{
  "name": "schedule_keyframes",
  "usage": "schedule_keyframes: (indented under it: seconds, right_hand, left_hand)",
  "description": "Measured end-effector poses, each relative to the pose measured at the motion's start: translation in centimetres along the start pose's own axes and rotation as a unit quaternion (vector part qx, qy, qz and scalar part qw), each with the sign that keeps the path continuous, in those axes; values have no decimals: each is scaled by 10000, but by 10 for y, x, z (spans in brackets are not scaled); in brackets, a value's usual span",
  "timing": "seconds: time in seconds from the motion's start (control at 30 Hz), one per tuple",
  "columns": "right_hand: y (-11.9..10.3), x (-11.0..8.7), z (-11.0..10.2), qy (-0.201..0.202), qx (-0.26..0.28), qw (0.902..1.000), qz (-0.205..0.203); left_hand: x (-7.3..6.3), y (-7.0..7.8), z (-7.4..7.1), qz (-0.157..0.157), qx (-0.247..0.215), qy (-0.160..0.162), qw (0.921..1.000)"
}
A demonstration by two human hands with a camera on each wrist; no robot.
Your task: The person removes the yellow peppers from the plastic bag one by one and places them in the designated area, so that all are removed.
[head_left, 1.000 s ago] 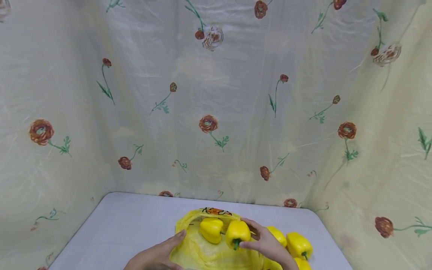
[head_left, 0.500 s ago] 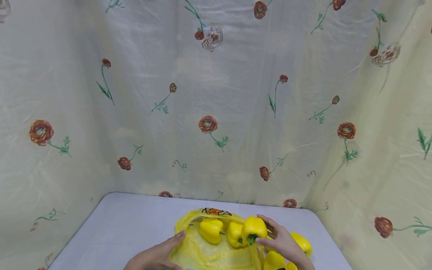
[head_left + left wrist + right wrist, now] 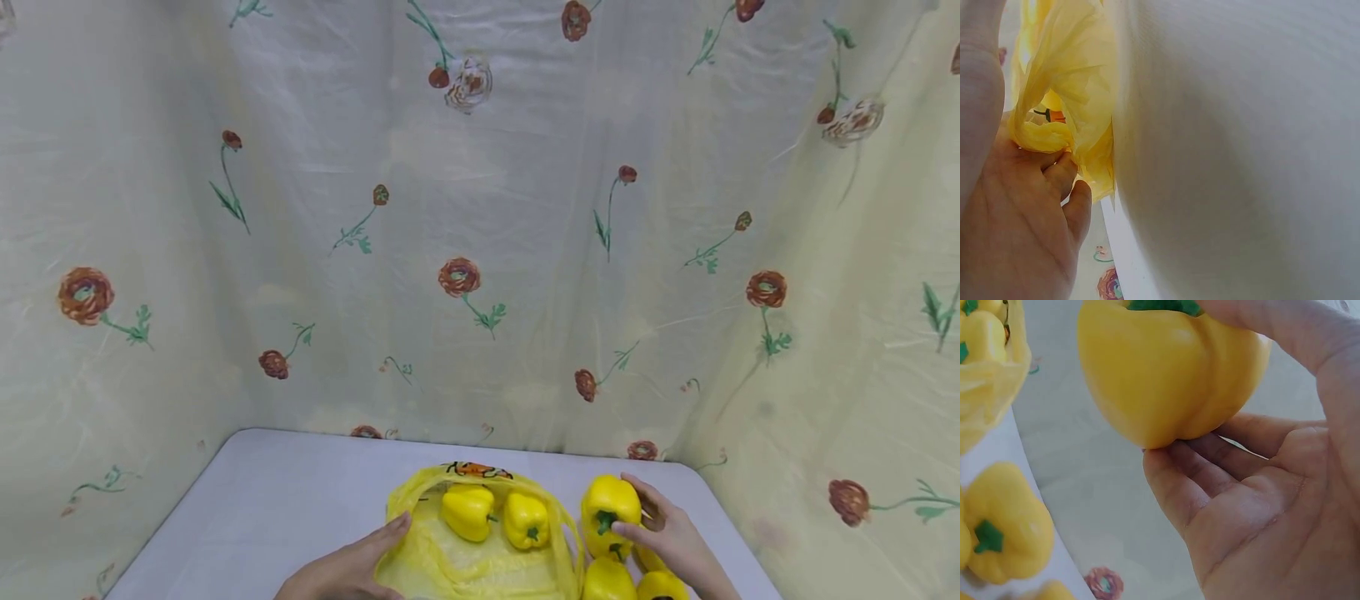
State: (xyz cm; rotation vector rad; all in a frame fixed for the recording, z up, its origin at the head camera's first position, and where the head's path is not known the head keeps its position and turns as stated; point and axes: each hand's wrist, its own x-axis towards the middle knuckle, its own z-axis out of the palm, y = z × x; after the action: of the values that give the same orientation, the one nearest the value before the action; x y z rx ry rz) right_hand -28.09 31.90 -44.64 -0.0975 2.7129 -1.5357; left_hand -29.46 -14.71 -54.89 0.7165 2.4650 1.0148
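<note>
- Your left hand (image 3: 341, 567) touched the left edge of the yellow plastic bag (image 3: 453, 575); whether it gripped, I couldn't tell. Thin film could have sagged.
- Two yellow bell peppers (image 3: 467, 512) lay inside, liable to roll if the bag shifted.
- Your right hand (image 3: 669, 533) gripped another bell pepper (image 3: 609, 497) near the loose bell peppers (image 3: 608, 581); smooth skin could have slipped.

We are looking into a small booth curtained on three sides, and we are not managing to tell whether it is belonging to a home, a lab or a workshop. Pale, creased sheeting (image 3: 525, 208) is hanging at the back and along both sides, showing red-brown printed flowers (image 3: 459, 277), and a white table (image 3: 300, 483) is standing inside.
</note>
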Motion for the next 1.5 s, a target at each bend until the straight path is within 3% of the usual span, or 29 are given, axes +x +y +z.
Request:
schedule_keyframes:
  seconds: [0.2, 0.6, 0.73, 0.87, 1.0, 1.1, 1.27, 1.5]
  right_hand:
    - [6, -7, -15, 90, -211, 9995, 223]
    - [39, -18, -43, 10, -174, 9960, 874]
    - [49, -21, -53, 23, -99, 9951, 984]
    - [60, -24, -63, 20, -230, 9943, 1041]
    - [70, -28, -71, 46, -216, 9917, 1265]
    - [79, -29, -76, 140, -128, 9886, 1492]
    - [105, -26, -86, 230, -115, 9857, 1664]
    - [143, -20, -91, 438, 59, 9768, 2094]
  left_hand:
    - [3, -1, 0, -93, 205, 20, 9997]
    - [0, -2, 2, -233, -89, -47, 9997]
    - [1, -5, 4, -414, -314, -82, 9986]
    - [2, -6, 4, -330, -90, -66, 9994]
    - [2, -3, 5, -760, -571, -38, 9955]
    - [0, -1, 5, -916, -853, -11, 9921]
    - [0, 0, 3, -552, -386, -16, 9977]
    - [1, -2, 3, -487, -176, -23, 9987]
